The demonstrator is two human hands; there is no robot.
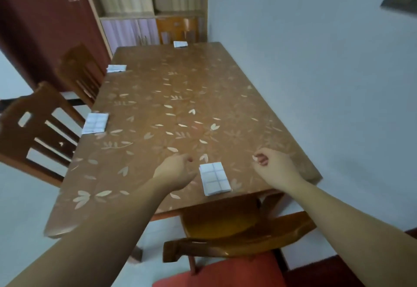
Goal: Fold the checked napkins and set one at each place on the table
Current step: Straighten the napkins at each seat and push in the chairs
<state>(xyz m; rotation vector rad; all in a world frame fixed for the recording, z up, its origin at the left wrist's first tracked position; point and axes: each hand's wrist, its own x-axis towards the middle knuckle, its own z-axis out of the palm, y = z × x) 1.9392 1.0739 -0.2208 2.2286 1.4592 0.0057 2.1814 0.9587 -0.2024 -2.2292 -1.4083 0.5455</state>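
Note:
A folded white checked napkin lies flat near the table's front edge. My left hand hovers just left of it with fingers loosely curled, holding nothing. My right hand hangs to the napkin's right, fingers loosely curled and empty. Neither hand touches the napkin. Three more folded checked napkins lie at other places: one on the left edge, one farther along the left edge, and one at the far end.
The brown table has a leaf-patterned cover and stands against the wall on the right. Wooden chairs stand at the left side and at the near end. A red cushion lies below. Shelves stand behind the table.

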